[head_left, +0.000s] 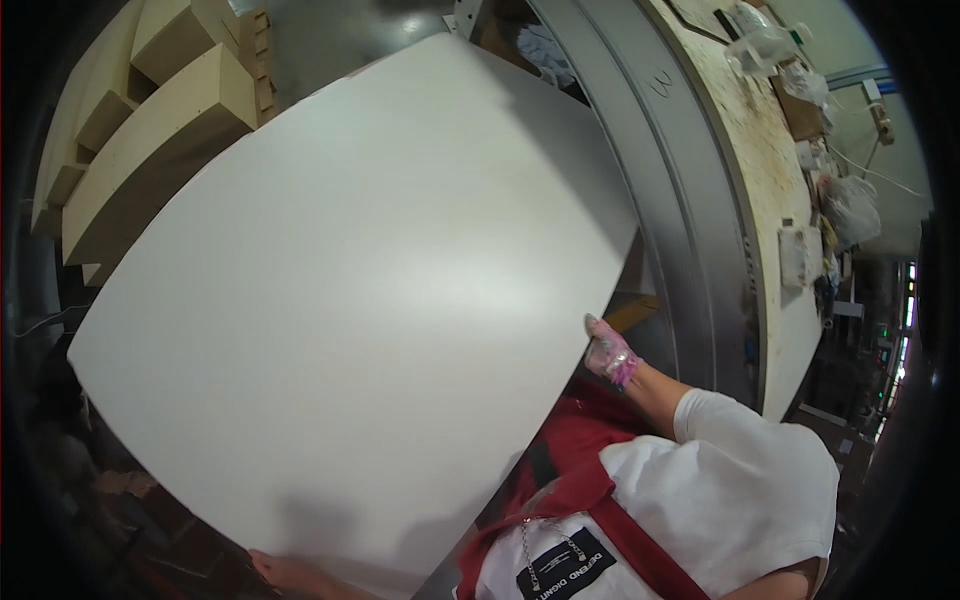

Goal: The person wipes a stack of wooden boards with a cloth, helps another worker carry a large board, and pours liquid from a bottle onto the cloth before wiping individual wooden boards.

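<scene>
Your right hand (612,357), gloved, grips the edge of a smooth white panel (350,300) that spreads left and forward of its fingers. Your left hand (278,570) touches the near edge; I cannot tell its fingers' hold. Right of your gloved fingers run a grey metal beam (690,220) with a handwritten mark (660,84) and a stained worktop (745,100); wooden blocks (165,155) lie far leftward. Nearer you, your shirt (715,490) bears a black printed label (567,565).
</scene>
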The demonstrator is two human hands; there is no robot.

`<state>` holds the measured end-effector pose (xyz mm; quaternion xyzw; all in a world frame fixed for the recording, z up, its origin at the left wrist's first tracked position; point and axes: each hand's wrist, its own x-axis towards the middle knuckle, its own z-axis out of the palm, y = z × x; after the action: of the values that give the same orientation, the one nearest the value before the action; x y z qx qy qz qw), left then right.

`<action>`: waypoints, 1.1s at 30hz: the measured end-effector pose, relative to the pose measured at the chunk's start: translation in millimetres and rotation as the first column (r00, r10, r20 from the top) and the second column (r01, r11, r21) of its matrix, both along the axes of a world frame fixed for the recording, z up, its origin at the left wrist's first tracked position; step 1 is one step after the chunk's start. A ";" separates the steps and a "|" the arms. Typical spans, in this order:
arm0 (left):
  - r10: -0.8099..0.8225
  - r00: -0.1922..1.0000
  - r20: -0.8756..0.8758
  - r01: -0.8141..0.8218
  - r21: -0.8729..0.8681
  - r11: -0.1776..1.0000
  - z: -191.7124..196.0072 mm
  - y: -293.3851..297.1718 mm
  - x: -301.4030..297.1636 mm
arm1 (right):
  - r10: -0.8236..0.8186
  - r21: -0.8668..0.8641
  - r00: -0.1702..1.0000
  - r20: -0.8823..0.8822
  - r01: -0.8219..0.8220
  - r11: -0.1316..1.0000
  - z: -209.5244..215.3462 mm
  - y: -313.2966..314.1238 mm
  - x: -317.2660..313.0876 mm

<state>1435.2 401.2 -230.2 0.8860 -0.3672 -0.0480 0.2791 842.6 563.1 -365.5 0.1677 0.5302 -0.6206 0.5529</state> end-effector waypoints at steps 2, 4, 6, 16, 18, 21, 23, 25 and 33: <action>-0.020 0.994 -0.110 0.016 -0.033 0.999 -9.1 -42.3 -48.3 | -0.060 -0.063 0.998 -0.005 0.060 0.996 -7.4 -4.7 -16.5; -0.044 0.974 -0.224 0.028 -0.072 0.997 -25.2 -78.6 -80.2 | -0.172 0.024 0.985 -0.032 0.172 0.985 -24.4 -10.8 -36.3; -0.120 0.948 -0.294 0.074 -0.165 0.984 -52.9 -111.8 -95.2 | -0.233 0.025 0.972 -0.038 0.234 0.972 -44.7 -24.3 -49.5; -0.153 0.843 -0.516 0.020 -0.253 0.967 -123.3 -185.2 -173.8 | -0.459 0.132 0.871 -0.174 0.482 0.866 -79.8 -44.4 -99.4; -0.260 0.852 -0.454 0.138 -0.283 0.949 -174.6 -194.6 -166.0 | -0.466 0.188 0.866 -0.179 0.495 0.848 -90.9 -53.1 -107.6; -0.252 0.800 -0.545 0.276 -0.040 0.960 -199.2 -200.5 -242.7 | -0.348 0.262 0.933 -0.096 0.361 0.895 -153.6 -7.6 -130.6; -0.382 0.758 -0.528 0.255 -0.299 0.920 -236.0 -194.5 -296.8 | -0.187 0.003 0.981 -0.051 0.187 0.982 -171.6 -16.9 -104.5; -0.369 0.698 -0.613 0.315 -0.199 0.928 -248.7 -189.5 -346.3 | -0.401 0.233 0.913 0.076 0.374 0.897 -154.7 -63.6 -79.0; -0.444 0.381 -0.811 0.426 -0.272 0.863 -252.6 -198.0 -547.2 | -0.164 0.005 0.986 0.024 0.163 0.987 -100.2 -110.0 -87.0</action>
<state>888.0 203.1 -482.9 0.6139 -0.4004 -0.5446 0.4077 755.6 453.1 -465.8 0.2190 0.5089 -0.6609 0.5062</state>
